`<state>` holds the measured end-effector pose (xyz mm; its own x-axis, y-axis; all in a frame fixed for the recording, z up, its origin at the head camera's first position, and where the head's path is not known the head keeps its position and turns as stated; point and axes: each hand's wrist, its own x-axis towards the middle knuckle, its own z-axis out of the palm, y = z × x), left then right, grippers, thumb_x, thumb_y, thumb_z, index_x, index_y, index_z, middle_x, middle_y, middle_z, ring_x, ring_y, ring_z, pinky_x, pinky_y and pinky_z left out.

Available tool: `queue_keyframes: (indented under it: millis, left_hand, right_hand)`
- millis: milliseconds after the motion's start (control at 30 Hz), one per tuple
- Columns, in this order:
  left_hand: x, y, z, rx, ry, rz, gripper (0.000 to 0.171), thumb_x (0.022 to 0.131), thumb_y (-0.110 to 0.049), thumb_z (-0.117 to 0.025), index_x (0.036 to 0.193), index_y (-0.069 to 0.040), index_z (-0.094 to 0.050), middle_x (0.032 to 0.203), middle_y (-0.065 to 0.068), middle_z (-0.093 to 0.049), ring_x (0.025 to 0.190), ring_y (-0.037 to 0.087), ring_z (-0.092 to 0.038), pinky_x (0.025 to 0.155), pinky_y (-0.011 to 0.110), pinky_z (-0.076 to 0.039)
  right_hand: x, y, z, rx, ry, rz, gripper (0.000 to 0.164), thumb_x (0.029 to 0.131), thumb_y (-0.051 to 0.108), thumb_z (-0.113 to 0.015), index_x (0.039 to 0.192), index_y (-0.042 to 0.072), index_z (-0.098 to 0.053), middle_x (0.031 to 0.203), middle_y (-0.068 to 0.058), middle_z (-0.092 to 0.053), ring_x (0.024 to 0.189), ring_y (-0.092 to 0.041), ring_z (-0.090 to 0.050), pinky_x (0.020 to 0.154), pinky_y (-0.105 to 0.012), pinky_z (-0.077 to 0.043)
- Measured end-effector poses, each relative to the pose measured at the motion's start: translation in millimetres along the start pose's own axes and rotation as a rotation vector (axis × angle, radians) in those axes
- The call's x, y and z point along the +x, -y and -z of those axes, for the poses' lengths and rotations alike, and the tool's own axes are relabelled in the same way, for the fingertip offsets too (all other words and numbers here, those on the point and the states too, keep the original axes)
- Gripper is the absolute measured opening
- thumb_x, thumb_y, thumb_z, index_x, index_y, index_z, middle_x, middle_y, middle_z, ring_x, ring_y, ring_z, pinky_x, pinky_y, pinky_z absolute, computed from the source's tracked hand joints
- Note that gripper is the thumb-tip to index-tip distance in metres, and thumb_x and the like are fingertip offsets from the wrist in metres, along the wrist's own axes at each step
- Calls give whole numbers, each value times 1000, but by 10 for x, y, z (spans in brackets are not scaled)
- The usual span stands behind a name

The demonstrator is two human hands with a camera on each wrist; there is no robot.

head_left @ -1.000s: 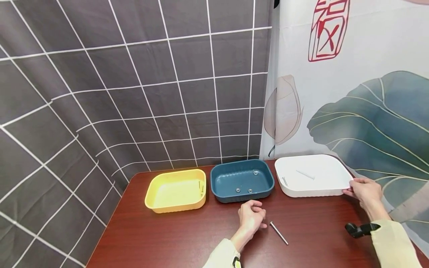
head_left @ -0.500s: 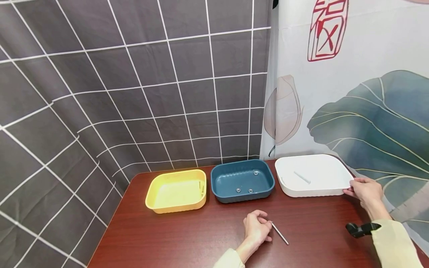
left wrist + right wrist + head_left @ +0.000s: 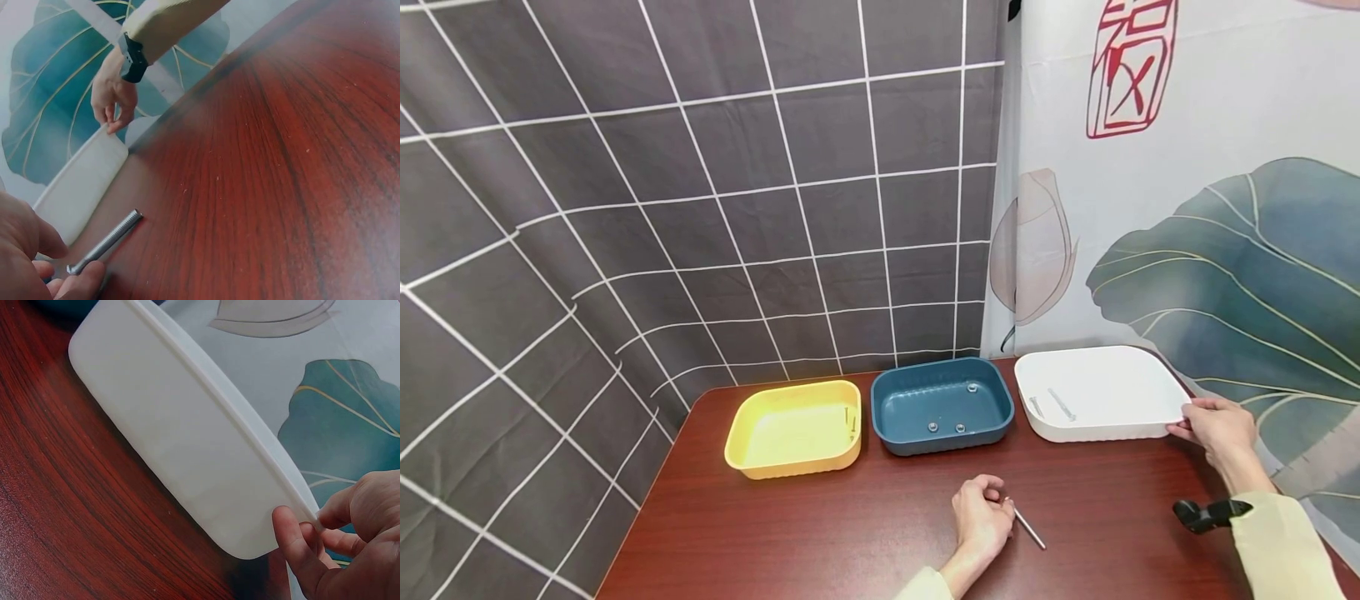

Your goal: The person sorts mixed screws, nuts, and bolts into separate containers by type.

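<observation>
My left hand (image 3: 981, 521) is over the table with its fingers around the head end of a long metal bolt (image 3: 1029, 530). In the left wrist view a fingertip touches the bolt (image 3: 112, 239) near its head, while a small gap shows between thumb and head. The bolt lies on the table. My right hand (image 3: 1221, 429) pinches the near right corner of a white tray (image 3: 1138, 432); in the right wrist view thumb and fingers hold its rim (image 3: 250, 440). Inside that tray lie a long bolt (image 3: 1062, 404) and a smaller screw (image 3: 1036, 407).
Left of the white tray stands a blue tray (image 3: 910, 446) with several nuts (image 3: 960, 427). Further left, a yellow tray (image 3: 797, 467) contains small screws (image 3: 853, 423). A grey checked curtain (image 3: 737, 208) and a white printed curtain (image 3: 1075, 250) hang behind the table (image 3: 760, 533).
My left hand has moved right and slightly toward me, onto the loose bolt's head end. The long bolt in the white tray has rolled left. My right hand stays on the rim.
</observation>
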<state>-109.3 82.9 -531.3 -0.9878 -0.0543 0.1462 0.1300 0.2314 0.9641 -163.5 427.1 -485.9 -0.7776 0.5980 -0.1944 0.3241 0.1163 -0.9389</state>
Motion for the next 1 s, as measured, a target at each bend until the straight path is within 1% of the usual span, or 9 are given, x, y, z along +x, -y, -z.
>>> queue_keyframes:
  millis: [100,200,267,333,500,633,800,900,1000]
  left_hand:
    - [10,22,-13,104,-30,-69,21,70,9,-77,84,-4,-70,72,-7,-51,51,-2,-57,46,14,-50]
    - [30,36,-19,231,-47,-112,22,68,1,-82,83,-8,-70,71,-9,-49,59,-2,-53,56,20,-49]
    - [41,37,-20,314,-53,-144,23,67,-4,-84,83,-10,-69,69,-10,-49,62,1,-49,58,24,-47]
    - [47,38,-26,362,-49,-160,24,66,-6,-85,82,-10,-68,68,-10,-49,62,3,-47,57,26,-47]
    - [51,36,-64,412,-47,-182,25,65,-6,-87,79,-10,-67,67,-10,-48,62,6,-46,56,26,-46]
    - [58,34,-104,432,-46,-169,25,64,-8,-88,76,-11,-66,67,-12,-45,62,9,-46,58,27,-46]
    - [64,24,-137,504,-34,-155,27,64,-12,-89,76,-12,-65,69,-10,-46,63,17,-51,61,32,-49]
    - [73,27,-155,549,-33,-155,28,63,-15,-89,77,-12,-66,72,-7,-48,64,21,-55,60,34,-51]
    - [94,26,-168,578,-30,-157,28,63,-15,-89,77,-12,-66,72,-6,-49,65,23,-58,59,34,-52]
  right_hand:
    - [2,-2,-1,2,2,5,44,94,5,-45,129,-21,-39,68,-4,-53,47,-11,-65,55,-30,-61]
    - [5,-4,-2,3,4,13,44,93,4,-45,128,-22,-40,68,-4,-53,47,-11,-65,55,-30,-61]
    - [7,-5,-3,6,7,13,44,93,4,-45,128,-22,-40,67,-4,-54,47,-12,-65,55,-30,-61]
    - [6,-7,-3,6,9,12,44,93,4,-45,128,-22,-40,67,-4,-54,47,-12,-65,55,-31,-61]
    - [8,-7,1,-3,8,12,45,93,5,-45,128,-22,-39,67,-5,-54,48,-13,-66,55,-31,-61]
    - [5,1,3,-6,9,18,45,93,5,-45,128,-23,-39,68,-5,-54,48,-13,-66,55,-31,-61]
    - [-13,9,6,-14,15,14,45,93,5,-44,129,-23,-38,69,-6,-54,48,-14,-66,55,-30,-61]
    - [-21,11,6,-15,14,14,47,93,5,-44,130,-23,-38,70,-6,-54,49,-13,-66,55,-29,-61]
    - [-25,19,6,8,13,18,46,92,5,-44,129,-23,-38,69,-4,-54,48,-13,-66,55,-29,-61]
